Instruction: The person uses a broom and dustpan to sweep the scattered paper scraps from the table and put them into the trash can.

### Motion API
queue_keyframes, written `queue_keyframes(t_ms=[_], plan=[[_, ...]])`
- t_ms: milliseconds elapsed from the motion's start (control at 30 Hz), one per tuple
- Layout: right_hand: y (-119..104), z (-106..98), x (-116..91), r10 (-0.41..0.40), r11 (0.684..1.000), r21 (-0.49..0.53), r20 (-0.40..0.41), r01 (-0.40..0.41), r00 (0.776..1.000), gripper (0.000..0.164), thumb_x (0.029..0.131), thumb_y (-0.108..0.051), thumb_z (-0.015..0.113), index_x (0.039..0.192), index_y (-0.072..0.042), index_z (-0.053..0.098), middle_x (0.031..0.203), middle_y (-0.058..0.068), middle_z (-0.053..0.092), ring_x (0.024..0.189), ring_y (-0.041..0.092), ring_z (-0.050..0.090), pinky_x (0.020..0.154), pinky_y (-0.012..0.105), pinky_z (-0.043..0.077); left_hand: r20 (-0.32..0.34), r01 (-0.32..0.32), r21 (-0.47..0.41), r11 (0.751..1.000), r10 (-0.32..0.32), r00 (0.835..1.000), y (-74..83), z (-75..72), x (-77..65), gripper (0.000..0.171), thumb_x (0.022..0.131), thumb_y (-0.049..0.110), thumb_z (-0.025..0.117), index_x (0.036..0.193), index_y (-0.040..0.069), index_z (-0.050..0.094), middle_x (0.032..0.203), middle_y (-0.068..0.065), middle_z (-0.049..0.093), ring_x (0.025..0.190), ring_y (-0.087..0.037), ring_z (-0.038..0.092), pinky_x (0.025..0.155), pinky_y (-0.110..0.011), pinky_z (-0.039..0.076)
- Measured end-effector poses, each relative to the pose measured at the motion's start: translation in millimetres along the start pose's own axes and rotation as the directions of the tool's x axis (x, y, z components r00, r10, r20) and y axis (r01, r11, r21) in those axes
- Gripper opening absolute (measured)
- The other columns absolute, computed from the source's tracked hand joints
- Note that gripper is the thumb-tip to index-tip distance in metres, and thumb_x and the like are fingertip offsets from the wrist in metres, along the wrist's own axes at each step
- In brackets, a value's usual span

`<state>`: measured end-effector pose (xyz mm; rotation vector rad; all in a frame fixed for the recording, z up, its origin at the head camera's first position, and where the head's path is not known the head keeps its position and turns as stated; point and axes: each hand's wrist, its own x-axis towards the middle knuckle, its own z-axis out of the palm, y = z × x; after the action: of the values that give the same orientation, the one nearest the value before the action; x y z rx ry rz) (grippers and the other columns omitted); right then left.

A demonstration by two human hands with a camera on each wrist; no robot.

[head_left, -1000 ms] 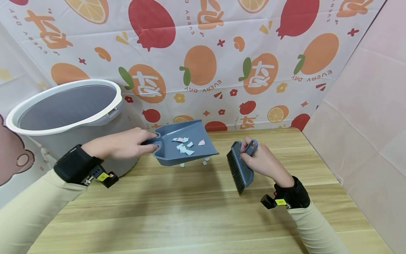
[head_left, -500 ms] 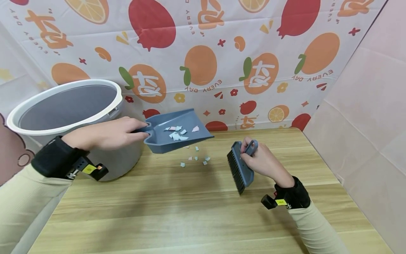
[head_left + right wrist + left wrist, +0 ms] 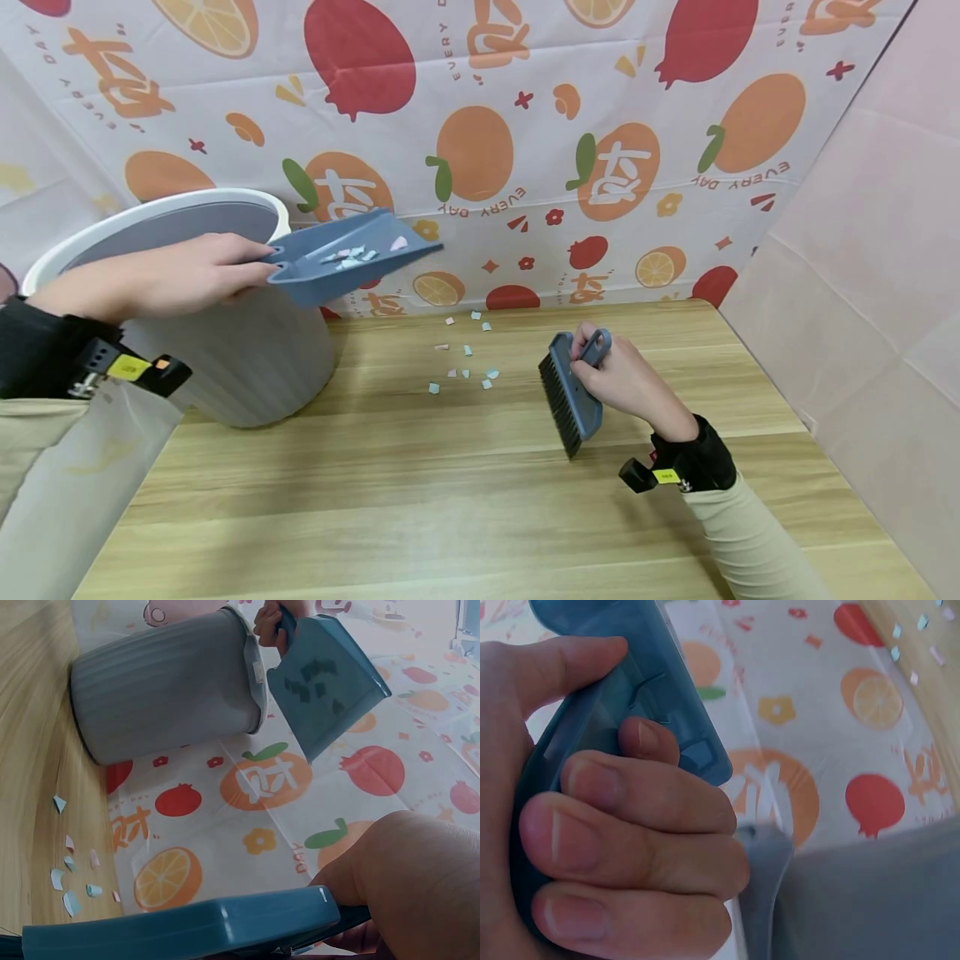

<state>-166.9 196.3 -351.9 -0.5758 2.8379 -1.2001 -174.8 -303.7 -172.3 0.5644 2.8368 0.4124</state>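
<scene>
My left hand [image 3: 191,271] grips the handle of a blue-grey dustpan [image 3: 315,279], raised beside the rim of a grey bin [image 3: 255,358]. Blue and pink paper scraps [image 3: 352,254] lie in the pan. In the left wrist view, curled fingers [image 3: 645,855] wrap the handle. My right hand [image 3: 618,379] holds a small blue-grey brush [image 3: 581,400] by its handle, dark bristles facing left, close to the wooden table [image 3: 420,500]. Several more scraps [image 3: 467,351] are scattered on the table between brush and bin.
The bin's white rim [image 3: 273,208] partly hides behind the left hand and pan. A fruit-print sheet [image 3: 480,75] hangs at the back, and a pale pink sheet [image 3: 847,292] covers the right side.
My left hand has lifted the dustpan up and left towards the bin, its scraps still inside. Scraps on the table beneath it are uncovered. The right hand and brush stay nearly in place.
</scene>
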Motion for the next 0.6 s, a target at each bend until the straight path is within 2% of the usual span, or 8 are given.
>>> queue_keyframes(t_ms=[167,267,333,467,600], plan=[[1,1,0,0.007,1.000,-0.002,0.002,-0.007,1.000,0.002,0.103,-0.007,0.062,0.104,-0.008,0.060,0.080,0.006,0.056,0.074,0.021,0.054,0.064,0.032,0.042,-0.078,-0.039,0.050,0.998,0.043,0.996,-20.3,-12.5,-7.2,0.037,0.115,0.015,0.041,0.080,0.010,0.051,0.064,0.006,0.040,0.055,-0.010,0.038,0.060,-0.032,0.033],[1,1,1,0.006,1.000,0.000,0.005,-0.006,1.000,0.005,0.104,-0.009,0.063,0.105,-0.005,0.060,0.082,0.006,0.057,0.075,0.021,0.054,0.064,0.032,0.042,-0.106,-0.033,0.057,0.998,0.039,0.994,-30.9,-18.4,-11.1,0.038,0.115,0.013,0.041,0.079,0.010,0.051,0.063,0.007,0.041,0.054,-0.011,0.039,0.061,-0.031,0.032],[2,2,1,0.003,1.000,0.005,0.007,-0.003,1.000,0.004,0.104,-0.009,0.063,0.105,-0.006,0.060,0.082,0.006,0.057,0.076,0.021,0.055,0.065,0.032,0.043,-0.097,-0.011,0.023,1.000,0.013,0.995,-37.7,-22.4,-13.6,0.038,0.116,0.013,0.043,0.078,0.007,0.050,0.061,0.006,0.038,0.051,-0.012,0.037,0.057,-0.032,0.033],[2,2,1,0.001,1.000,0.014,0.009,-0.001,1.000,0.002,0.104,-0.008,0.062,0.104,-0.007,0.060,0.081,0.006,0.056,0.074,0.021,0.053,0.064,0.031,0.041,-0.042,0.093,-0.036,0.995,-0.094,0.995,-50.4,-33.3,-18.7,0.043,0.119,0.019,0.039,0.080,0.005,0.047,0.061,0.006,0.034,0.047,-0.010,0.030,0.048,-0.034,0.034],[2,2,1,0.000,1.000,0.014,0.008,-0.001,1.000,0.004,0.105,-0.009,0.062,0.103,-0.007,0.060,0.081,0.006,0.056,0.075,0.021,0.054,0.064,0.031,0.042,-0.007,0.188,-0.046,0.981,-0.189,0.982,-62.7,-43.7,-25.5,0.049,0.121,0.027,0.029,0.080,0.005,0.046,0.061,0.007,0.033,0.047,-0.009,0.029,0.045,-0.033,0.036]])
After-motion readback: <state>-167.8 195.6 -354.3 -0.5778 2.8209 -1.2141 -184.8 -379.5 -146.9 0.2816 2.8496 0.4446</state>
